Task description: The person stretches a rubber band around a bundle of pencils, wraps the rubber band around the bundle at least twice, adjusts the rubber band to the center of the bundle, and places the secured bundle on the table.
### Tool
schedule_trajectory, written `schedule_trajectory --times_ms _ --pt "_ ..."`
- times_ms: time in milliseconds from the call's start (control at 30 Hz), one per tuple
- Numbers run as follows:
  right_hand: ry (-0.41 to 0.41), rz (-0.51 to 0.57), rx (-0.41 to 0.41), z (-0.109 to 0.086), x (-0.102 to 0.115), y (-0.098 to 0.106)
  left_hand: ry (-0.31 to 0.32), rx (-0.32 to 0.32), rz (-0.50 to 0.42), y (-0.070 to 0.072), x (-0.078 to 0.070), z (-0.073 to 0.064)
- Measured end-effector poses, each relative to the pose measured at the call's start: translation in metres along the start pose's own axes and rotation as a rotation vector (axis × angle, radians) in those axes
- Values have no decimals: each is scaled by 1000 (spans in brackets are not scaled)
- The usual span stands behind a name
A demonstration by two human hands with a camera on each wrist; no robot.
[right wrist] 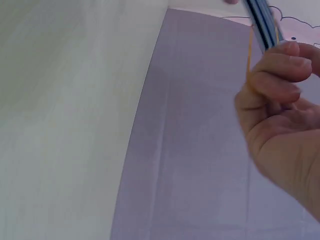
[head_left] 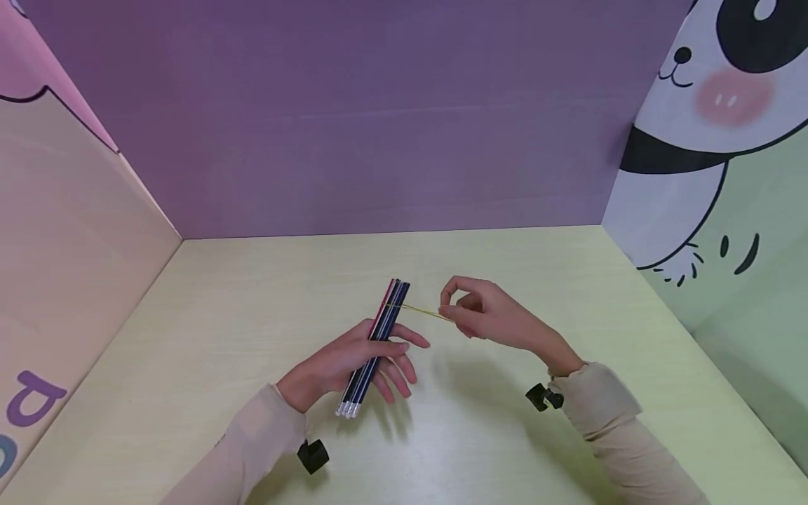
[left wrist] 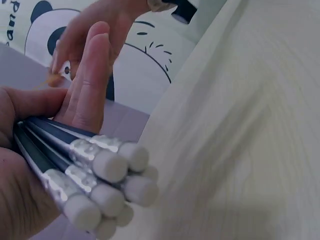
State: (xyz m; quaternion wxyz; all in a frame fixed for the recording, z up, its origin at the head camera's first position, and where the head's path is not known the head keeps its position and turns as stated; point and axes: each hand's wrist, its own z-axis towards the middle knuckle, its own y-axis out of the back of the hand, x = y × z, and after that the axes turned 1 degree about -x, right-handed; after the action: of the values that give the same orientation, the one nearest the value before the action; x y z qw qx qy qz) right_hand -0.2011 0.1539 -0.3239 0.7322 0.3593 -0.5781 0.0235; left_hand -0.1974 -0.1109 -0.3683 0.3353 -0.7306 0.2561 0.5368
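1. My left hand [head_left: 360, 351] holds a bundle of pencils [head_left: 386, 322], the thumb laid across them and clamping them to the palm; the other fingers reach out beyond the bundle, loosely spread.
2. The pencils slant through that grip: white erasers [left wrist: 110, 166] in metal collars stick out below my thumb, nearest my wrist, and the far ends rise above my index finger. Most barrels look dark; a red one shows along one edge.
3. My right hand [head_left: 489, 312] is curled, thumb and fingers closed on a thin yellow band [head_left: 421, 310].
4. From those fingertips the band runs straight across to the pencils, above my left thumb; I cannot tell whether it goes right round them.
5. Beneath all my fingers, apart from them, lies the pale tabletop [head_left: 189, 337].
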Motion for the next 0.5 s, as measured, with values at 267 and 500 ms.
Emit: schedule_trajectory --times_ms 267,500 --pt "72 27 -193 0 4 -7 -36 -51 7 2 -3 -1" --pt "-176 -146 -244 7 0 -14 -55 -14 58 -9 -11 -5"
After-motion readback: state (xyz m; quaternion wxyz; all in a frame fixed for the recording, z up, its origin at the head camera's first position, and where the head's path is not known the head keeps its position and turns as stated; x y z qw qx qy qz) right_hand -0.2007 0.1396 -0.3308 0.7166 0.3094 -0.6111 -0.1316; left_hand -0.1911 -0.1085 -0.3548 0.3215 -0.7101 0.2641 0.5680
